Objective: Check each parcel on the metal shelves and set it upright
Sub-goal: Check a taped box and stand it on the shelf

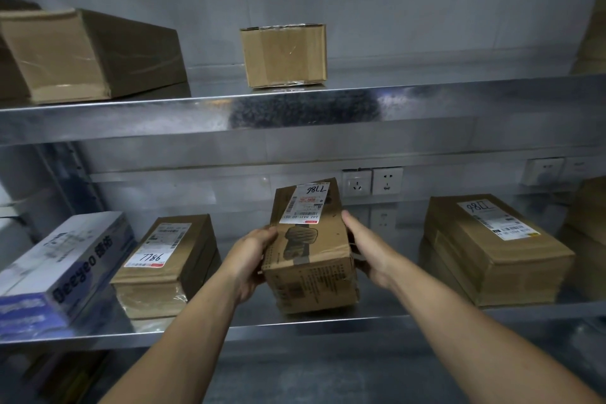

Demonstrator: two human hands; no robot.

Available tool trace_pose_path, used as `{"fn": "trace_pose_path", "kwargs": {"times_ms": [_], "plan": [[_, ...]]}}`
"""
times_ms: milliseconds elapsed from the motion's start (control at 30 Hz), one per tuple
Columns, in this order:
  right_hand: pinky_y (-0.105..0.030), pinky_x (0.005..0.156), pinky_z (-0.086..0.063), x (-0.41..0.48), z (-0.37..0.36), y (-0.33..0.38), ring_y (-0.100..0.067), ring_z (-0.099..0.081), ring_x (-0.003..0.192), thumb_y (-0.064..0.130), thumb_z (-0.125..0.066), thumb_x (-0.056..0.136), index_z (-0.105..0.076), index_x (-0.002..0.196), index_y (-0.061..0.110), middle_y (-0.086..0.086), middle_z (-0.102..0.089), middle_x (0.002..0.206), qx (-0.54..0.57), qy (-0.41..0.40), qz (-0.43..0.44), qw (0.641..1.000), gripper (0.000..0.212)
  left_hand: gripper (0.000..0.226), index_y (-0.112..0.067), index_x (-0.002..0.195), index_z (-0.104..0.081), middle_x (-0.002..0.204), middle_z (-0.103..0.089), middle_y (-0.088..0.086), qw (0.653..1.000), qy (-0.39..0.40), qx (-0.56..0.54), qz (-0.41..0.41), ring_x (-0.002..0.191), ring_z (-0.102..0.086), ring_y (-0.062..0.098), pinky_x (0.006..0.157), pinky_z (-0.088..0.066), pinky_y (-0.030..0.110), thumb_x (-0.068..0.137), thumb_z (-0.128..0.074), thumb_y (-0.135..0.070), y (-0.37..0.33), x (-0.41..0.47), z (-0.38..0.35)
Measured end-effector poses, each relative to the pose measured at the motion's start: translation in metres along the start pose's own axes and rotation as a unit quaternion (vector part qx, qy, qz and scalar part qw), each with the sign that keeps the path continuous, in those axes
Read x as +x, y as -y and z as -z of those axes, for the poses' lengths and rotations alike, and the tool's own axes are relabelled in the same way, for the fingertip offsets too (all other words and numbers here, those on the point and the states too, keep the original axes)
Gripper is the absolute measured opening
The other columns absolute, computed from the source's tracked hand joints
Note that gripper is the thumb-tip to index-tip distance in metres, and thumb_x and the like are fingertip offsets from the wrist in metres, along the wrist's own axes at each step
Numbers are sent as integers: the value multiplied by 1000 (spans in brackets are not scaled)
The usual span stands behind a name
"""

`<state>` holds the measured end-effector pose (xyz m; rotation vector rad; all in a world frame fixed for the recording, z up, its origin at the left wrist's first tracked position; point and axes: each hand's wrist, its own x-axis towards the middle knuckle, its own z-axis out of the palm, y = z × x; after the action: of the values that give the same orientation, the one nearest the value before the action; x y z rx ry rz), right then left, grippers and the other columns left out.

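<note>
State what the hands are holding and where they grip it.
The middle cardboard parcel: left hand grips its left side, right hand its right side.

Looks like a parcel pickup point or courier stockroom, honestly. Use the twin wall sockets (372,181) as the anchor. Just above them runs a shiny upper steel shelf (328,102) with a small taped carton (284,55) and, up-left, a big carton (91,52). Just below them, the lower steel shelf (426,318) is lined with cardboard. The tilted parcel (311,259) right under the sockets has a barcode waybill with "7786" in marker. Same number on the left parcel (167,259) and right parcel (492,249). Far down-left lies a "deeyeo" retail box (62,266). A sheet-metal wall (393,10) sits behind it all.
</note>
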<state>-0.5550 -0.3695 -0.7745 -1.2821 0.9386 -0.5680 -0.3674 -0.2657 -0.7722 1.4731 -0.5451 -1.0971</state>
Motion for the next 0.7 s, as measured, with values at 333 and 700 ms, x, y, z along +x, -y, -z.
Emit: {"fn": "trace_pose_path", "kwargs": {"times_ms": [333, 700], "plan": [[-38, 107, -47, 11, -4, -13, -23, -68, 110, 52, -42, 104, -75, 110, 19, -4, -78, 107, 68, -40, -22, 997, 48, 22, -34, 117, -65, 109, -71, 2, 998, 2, 52, -26, 108, -63, 26, 102, -45, 54, 102, -50, -39, -6, -3, -6], [-32, 70, -54, 23, -13, -23, -23, -73, 90, 44, -39, 108, -65, 116, 12, -8, -78, 94, 91, -100, -30, 990, 42, 35, -21, 127, -62, 104, -77, 7, 999, -25, -7, -22, 100, -72, 26, 86, -54, 39, 107, -40, -39, 20, 12, -17]]}}
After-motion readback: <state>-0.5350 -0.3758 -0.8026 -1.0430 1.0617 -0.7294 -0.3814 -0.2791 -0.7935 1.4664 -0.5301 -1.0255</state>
